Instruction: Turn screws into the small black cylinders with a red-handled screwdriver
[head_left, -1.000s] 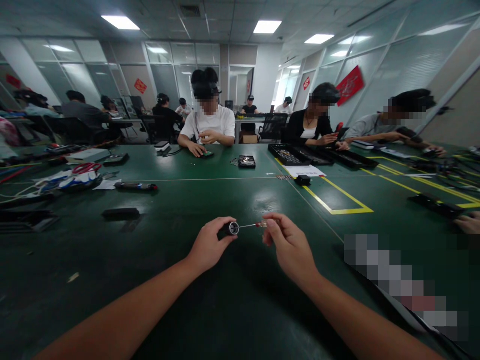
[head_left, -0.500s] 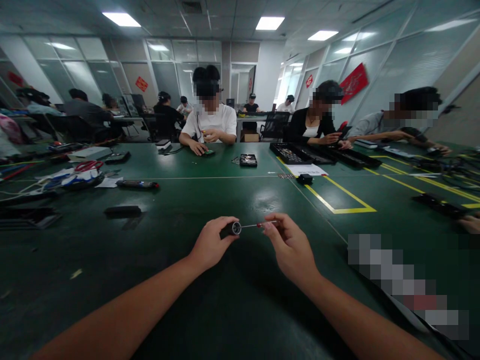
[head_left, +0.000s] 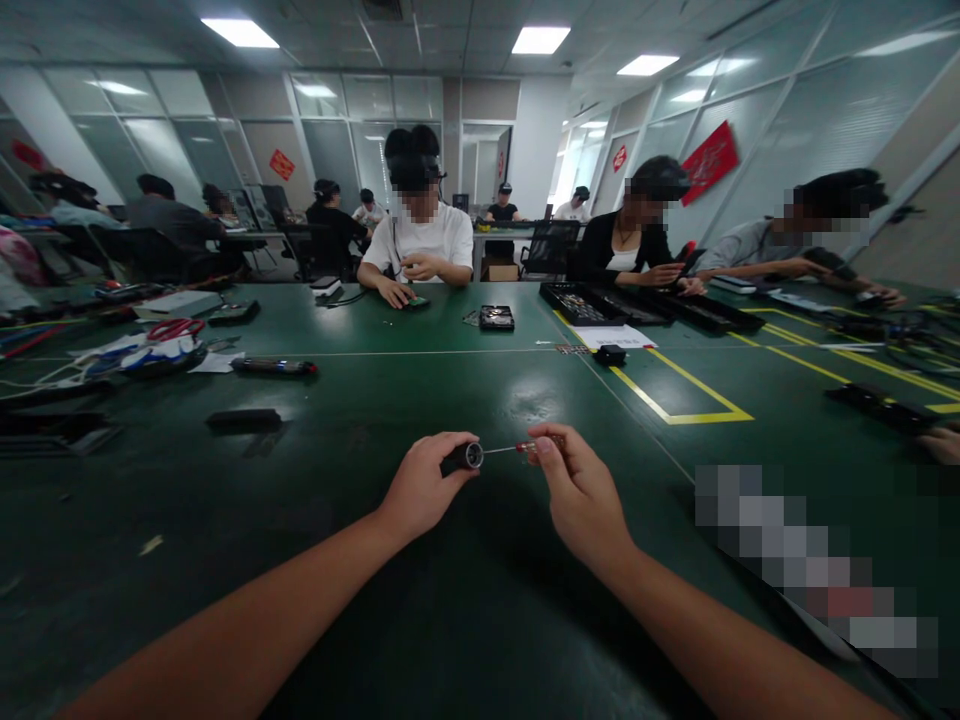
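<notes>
My left hand [head_left: 426,485] is closed around a black cylinder [head_left: 469,457] with a silvery rim, its open end turned toward the right and toward me. In my right hand [head_left: 581,485] is a small screwdriver [head_left: 523,447], its red and clear handle pinched between thumb and fingers. The thin metal shaft points left and its tip meets the rim or inside of the cylinder; which of the two I cannot tell. Both hands are above the green table [head_left: 450,620].
Ahead lie a small black box [head_left: 610,355] and an opened drive-like device [head_left: 496,318]. At left are a dark pen-shaped tool [head_left: 274,367], a black block [head_left: 244,420] and cables [head_left: 172,345]. Black trays [head_left: 581,305] stand further back. Co-workers sit across the table.
My right thumb and fingers have shifted slightly on the screwdriver handle, and more of its red and clear part shows. My left hand and the cylinder stay nearly still.
</notes>
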